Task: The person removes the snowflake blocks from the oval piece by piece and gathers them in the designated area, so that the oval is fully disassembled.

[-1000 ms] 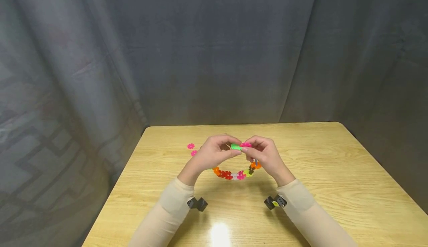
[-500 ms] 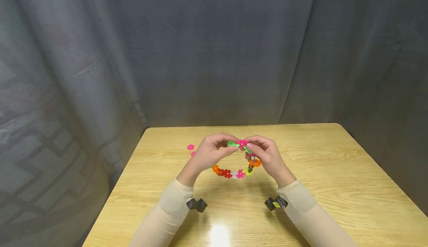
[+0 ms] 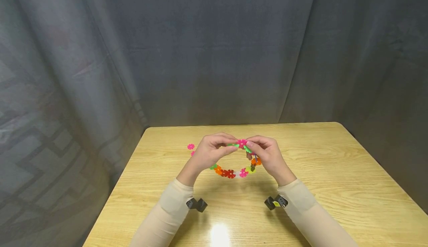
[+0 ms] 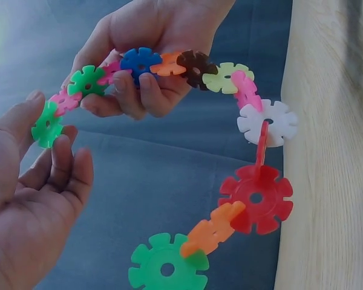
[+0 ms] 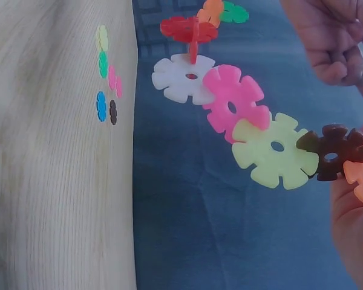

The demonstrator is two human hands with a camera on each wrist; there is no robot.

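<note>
above the wooden table (image 3: 334,172), left hand (image 3: 208,152) and right hand (image 3: 267,156) pinch the drooping disc chain (image 3: 235,172) ends

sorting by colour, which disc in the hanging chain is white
The white disc, the only white one, sits between the red disc and the pink disc.

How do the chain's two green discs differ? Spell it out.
The upper green disc is pinched by the left hand and slots into a pink disc; the lower green disc hangs untouched at the end of the chain, slotted into an orange disc. Both are notched, with a centre hole.
</note>
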